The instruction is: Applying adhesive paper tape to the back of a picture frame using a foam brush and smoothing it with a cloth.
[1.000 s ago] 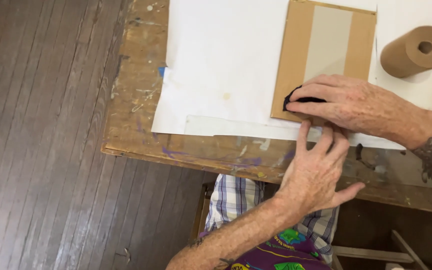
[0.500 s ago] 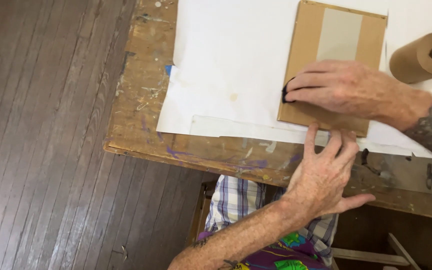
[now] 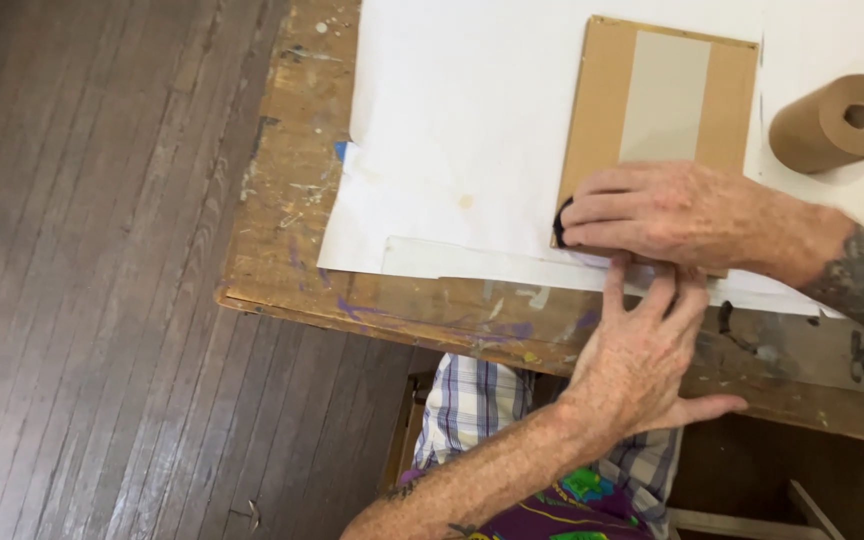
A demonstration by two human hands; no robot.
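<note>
Paint-stained wooden table over dark floorboards; left hand open, right hand gripping small black object.

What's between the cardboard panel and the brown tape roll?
Head view: only bare white paper lies between the cardboard panel and the brown tape roll.

Brown cardboard panel flat on paper

A worn wooden table, scuffed and flecked with old paint, is standing on a dark plank floor. A large white paper sheet is covering most of its top, stopping just short of the near edge. On that sheet a brown cardboard panel is lying flat, with a brown paper roll resting on its side nearby.
</note>
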